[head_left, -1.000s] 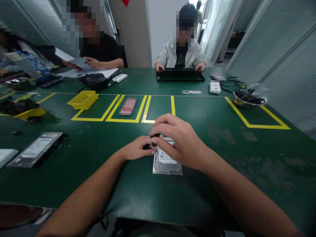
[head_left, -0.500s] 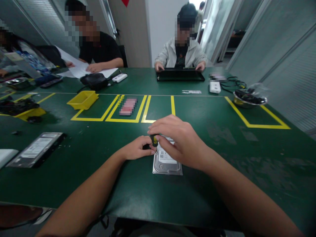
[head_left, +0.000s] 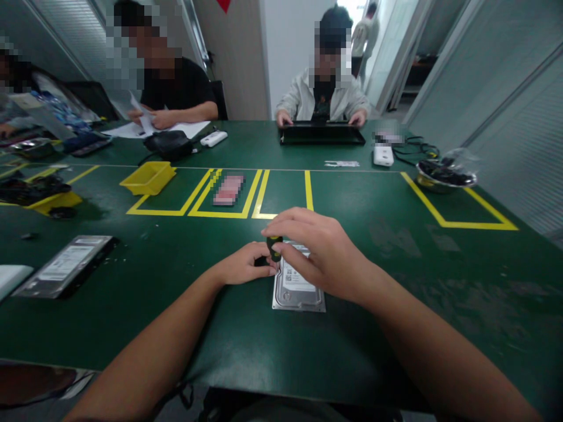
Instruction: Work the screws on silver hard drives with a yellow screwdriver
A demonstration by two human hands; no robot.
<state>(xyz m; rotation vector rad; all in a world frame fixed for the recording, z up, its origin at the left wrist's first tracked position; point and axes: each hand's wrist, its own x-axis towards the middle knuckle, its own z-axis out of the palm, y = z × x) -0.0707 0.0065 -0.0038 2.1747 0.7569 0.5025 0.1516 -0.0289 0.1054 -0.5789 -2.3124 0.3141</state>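
right hand (head_left: 319,255) pinches a small black-and-yellow screwdriver handle (head_left: 274,246) upright over the far left corner of the hard drive (head_left: 298,287); left hand (head_left: 246,265) curls shut beside that corner, contents hidden. drive lies flat on green table (head_left: 396,234), second drive (head_left: 65,265) far left of it.

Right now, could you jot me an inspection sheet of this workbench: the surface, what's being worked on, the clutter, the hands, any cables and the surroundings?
Surface: green table with yellow taped boxes, scuffed at the right.
Job's things: silver hard drive lying flat; small black-and-yellow screwdriver upright at its far left corner.
Clutter: second drive at left, yellow tray, metal bowl, white box.
Hands: right hand pinches the screwdriver top; left hand steadies it low down.
Cables: black cables beside the bowl.
Surroundings: two people seated across, one at a keyboard, one with papers.
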